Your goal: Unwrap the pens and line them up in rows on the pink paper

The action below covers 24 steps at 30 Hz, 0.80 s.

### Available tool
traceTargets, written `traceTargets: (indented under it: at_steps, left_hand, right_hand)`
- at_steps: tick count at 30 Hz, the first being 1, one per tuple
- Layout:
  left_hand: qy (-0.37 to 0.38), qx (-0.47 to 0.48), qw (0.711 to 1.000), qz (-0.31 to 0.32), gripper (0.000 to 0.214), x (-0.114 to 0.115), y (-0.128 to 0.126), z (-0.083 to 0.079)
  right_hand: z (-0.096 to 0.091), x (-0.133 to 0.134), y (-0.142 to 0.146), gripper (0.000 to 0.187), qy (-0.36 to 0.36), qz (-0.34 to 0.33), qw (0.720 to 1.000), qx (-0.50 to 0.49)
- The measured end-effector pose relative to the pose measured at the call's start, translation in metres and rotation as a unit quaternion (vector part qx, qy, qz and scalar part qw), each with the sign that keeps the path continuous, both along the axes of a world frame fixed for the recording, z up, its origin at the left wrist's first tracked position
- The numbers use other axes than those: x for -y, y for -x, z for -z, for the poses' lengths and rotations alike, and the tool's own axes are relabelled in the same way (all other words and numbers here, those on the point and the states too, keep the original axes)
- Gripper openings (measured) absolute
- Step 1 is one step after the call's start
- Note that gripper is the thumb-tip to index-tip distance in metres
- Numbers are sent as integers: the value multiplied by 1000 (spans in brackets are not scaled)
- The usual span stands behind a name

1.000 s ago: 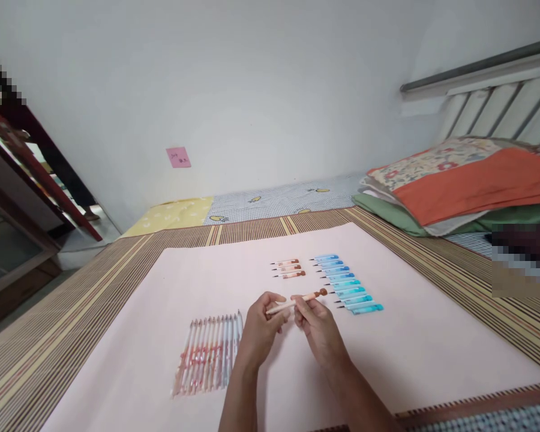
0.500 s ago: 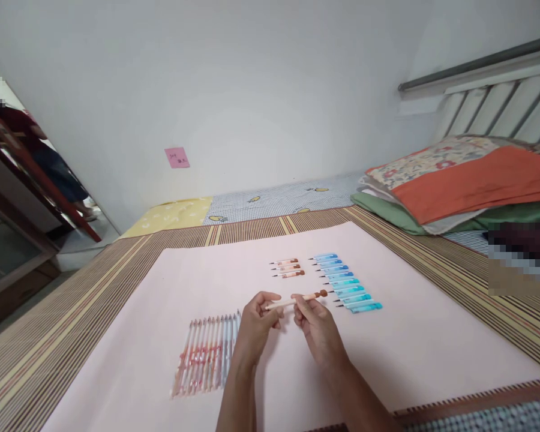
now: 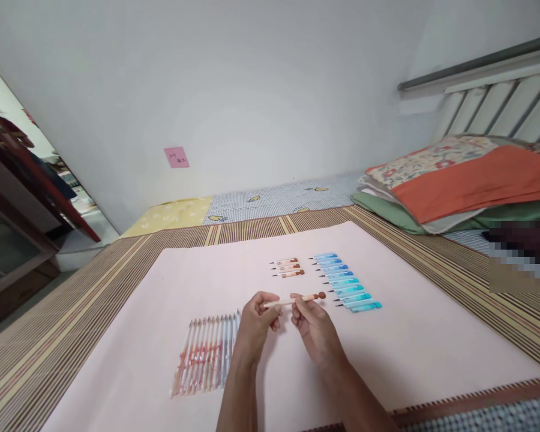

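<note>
Brown-topped pen (image 3: pixel 286 302) more level now

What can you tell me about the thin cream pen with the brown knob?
The slim, cream, plastic-looking pen has a peach-and-brown section leading to a rounded brown knob. It is nearly level above the pale pink paper-like sheet, knob to the right. The person's left hand pinches its pale end and their right hand holds it nearer the knob. The grip hides parts; the tip isn't clear.
</note>
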State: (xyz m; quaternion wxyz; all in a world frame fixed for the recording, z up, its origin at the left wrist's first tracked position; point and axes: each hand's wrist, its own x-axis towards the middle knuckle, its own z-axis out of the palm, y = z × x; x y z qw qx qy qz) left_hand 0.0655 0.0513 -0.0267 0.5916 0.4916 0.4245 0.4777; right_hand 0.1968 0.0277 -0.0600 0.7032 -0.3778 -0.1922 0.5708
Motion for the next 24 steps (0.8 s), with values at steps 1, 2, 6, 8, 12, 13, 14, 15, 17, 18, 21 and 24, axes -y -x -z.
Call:
traceTargets:
  at_steps: [1, 2, 6, 8, 12, 13, 14, 15, 17, 18, 21, 24]
  left_hand:
    - [2, 0, 1000, -2, 41, 0, 0, 1]
    - [9, -8, 1000, -9, 40, -1, 0, 3]
    - [49, -77, 994, -64, 56, -5, 0, 8]
    - [44, -74, 993, -77, 55, -5, 1, 7]
    - [18, 7, 1000, -12, 47, -2, 2, 1]
    - [17, 17, 1000, -1, 45, -2, 3, 0]
    - [18, 20, 1000, 1, 42, -2, 3, 0]
    - [20, 16, 1000, -7, 41, -2, 3, 1]
    - [28, -8, 999, -41, 46, -4, 3, 4]
    - [34, -24, 997, -59, 50, -5, 4, 6]
    - [49, -58, 993, -89, 56, -8, 5, 9]
    - [60, -56, 993, -83, 58, -9, 7, 8]
  right_hand:
    - [0, 0, 0, 48, -1, -3, 1000, -2]
    - [0, 0, 1, 48, -3, -8, 1000, -4]
    - [0, 1, 2, 46, -5, -30, 999, -17]
    - [1, 0, 3, 44, -8, -31, 999, -19]
    - [4, 0, 2, 41, -20, -21, 1000, -7]
    - [4, 0, 2, 41, -21, -21, 1000, -6]
    - [4, 0, 2, 41, -20, -23, 1000, -6]
    - [4, 1, 1, 40, -19, -24, 1000, -8]
    - [3, 1, 1, 38, -14, -26, 999, -16]
    - [2, 1, 1, 37, -11, -26, 999, -23]
    - [1, 1, 1, 35, -4, -19, 999, -44]
    - [2, 0, 1, 35, -2, -13, 998, -64]
